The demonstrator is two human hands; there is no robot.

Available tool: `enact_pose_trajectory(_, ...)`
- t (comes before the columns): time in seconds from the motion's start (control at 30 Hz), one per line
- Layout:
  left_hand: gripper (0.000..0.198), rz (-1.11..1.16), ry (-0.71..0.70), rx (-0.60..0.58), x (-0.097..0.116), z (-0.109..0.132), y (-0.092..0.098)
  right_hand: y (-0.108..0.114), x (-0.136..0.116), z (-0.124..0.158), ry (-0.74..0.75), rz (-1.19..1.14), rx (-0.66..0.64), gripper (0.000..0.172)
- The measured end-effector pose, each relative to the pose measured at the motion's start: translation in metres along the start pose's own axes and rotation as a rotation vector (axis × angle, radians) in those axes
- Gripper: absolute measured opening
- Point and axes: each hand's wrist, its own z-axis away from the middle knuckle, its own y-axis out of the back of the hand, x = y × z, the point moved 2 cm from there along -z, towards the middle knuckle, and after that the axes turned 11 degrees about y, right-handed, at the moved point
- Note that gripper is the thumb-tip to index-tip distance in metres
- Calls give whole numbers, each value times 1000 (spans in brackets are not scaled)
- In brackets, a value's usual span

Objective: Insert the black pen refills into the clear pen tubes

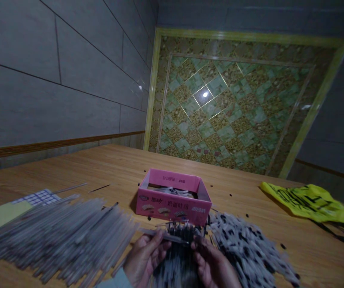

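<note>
Between thumb and fingers, my left hand [146, 256] pinches a thin translucent tube [172, 237] that points right. The fingers of my right hand [212, 260] are closed near the tube's dark tip; what they hold is too small and blurred to make out. Beneath both hands lies a pile of thin black sticks [173, 266], partly hidden by the hands. To the left spreads a large heap of long translucent tubes [70, 236]. On the right is a pile of short whitish pieces with black ends [250, 248].
A pink cardboard box [172, 204], open at the top, stands just beyond my hands with whitish pieces inside. A yellow plastic bag [310, 202] lies at the right. Checked paper [40, 197] and a pale yellow sheet [4, 216] lie far left. Small black bits dot the wooden table [112, 164].
</note>
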Motion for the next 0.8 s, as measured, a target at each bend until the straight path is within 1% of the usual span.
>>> enact_pose_trajectory(0.07, 24, -11, -4, 3, 0, 0, 0, -2, 2, 1, 10, 85, -38, 39)
enact_pose_trajectory(0.17, 26, -29, -14, 20, -1, -1, 2, -5, 11, 3, 102, 249, -138, 39)
enact_pose_trajectory(0.23, 28, -29, -19, 25, -1, 0, 1, -5, 18, 3, 133, 295, -179, 39)
enact_pose_trajectory(0.33, 28, -40, -32, 39, -1, 5, -2, -3, 22, 3, 153, 290, -150, 39)
enact_pose_trajectory(0.43, 28, -78, -58, 54, 1, 12, -7, -2, 20, 3, 163, 292, -114, 38)
enact_pose_trajectory(0.53, 29, -103, -66, 52, 2, 15, -10, -2, 19, 3, 140, 288, -107, 38)
enact_pose_trajectory(0.8, 25, -162, -71, 47, 3, 19, -11, -4, 21, 3, 119, 280, -91, 37)
